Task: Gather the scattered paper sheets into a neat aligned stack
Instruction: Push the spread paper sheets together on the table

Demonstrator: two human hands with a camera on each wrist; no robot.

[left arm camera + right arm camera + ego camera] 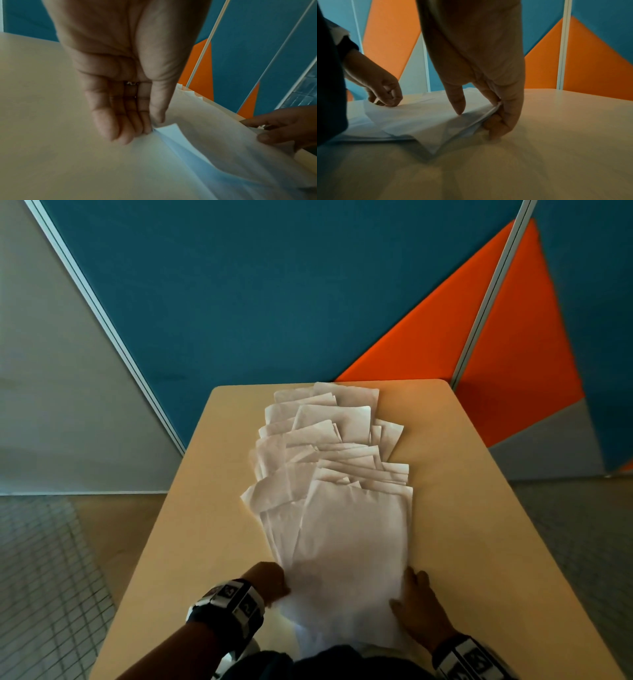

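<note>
left hand [270,580]: at near left edge of paper sheets [335,474], thumb and fingertips pinching a sheet edge. right hand [419,607]: at near right edge, thumb on top, fingers curled under, gripping several sheets. paper sheets: overlapping fan down the middle of beige table [479,525], unaligned. backdrop: blue and orange wall panels [274,285]; tiled floor [41,559].

White paper sheets [342,474], beige table [479,525], blue wall panel [257,285] with orange wedge [428,337], grey gridded floor [44,559].
</note>
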